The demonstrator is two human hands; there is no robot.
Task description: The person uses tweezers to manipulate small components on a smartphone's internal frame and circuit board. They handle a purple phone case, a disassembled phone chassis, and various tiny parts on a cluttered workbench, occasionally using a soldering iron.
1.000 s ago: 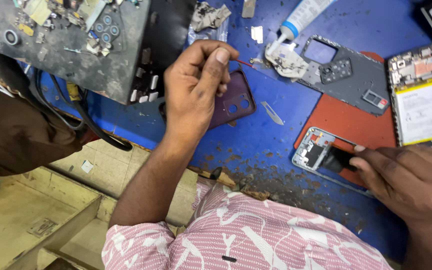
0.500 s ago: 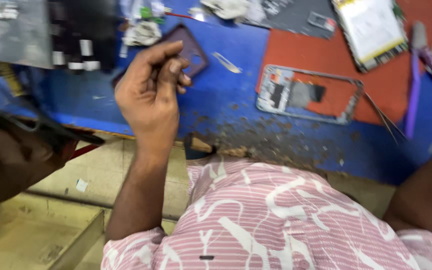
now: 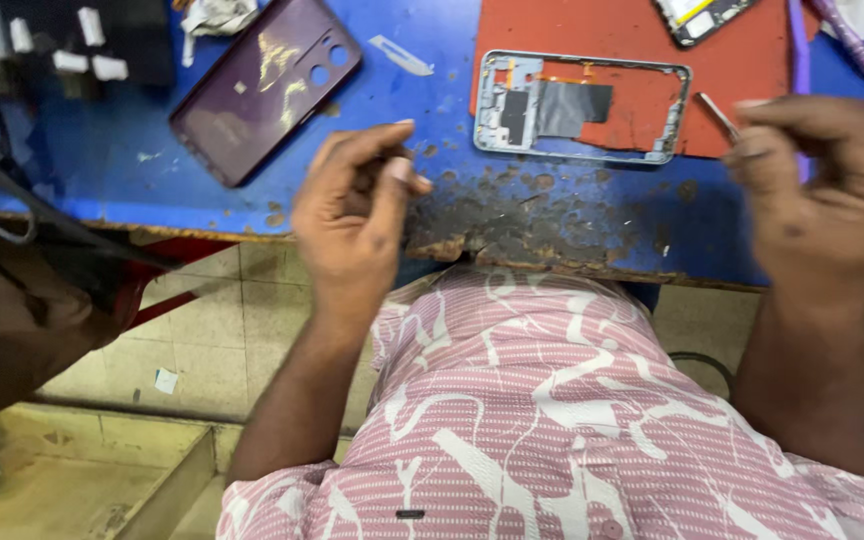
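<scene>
My left hand [image 3: 352,215] hovers over the worn front edge of the blue bench [image 3: 132,170], fingers curled with the thumb pressed against them; I see nothing in it. My right hand [image 3: 822,185] is raised at the right, blurred, pinching thin metal tweezers [image 3: 717,113] whose tip points toward the grey phone frame [image 3: 582,105]. That frame lies flat on a red mat [image 3: 752,70] between the hands. A purple phone back cover [image 3: 262,85] lies face up, left of and beyond my left hand.
A partly opened phone [image 3: 697,15] and a purple tool [image 3: 802,50] lie on the mat's far side. A clear plastic pick [image 3: 400,55] and crumpled tissue [image 3: 217,15] sit nearby. A dark brown shape [image 3: 12,310] fills the left; tiled floor lies below.
My left hand has drawn back from the purple back cover to the bench's front edge. My right hand has come up into view with the tweezers. The view has tilted down toward my lap.
</scene>
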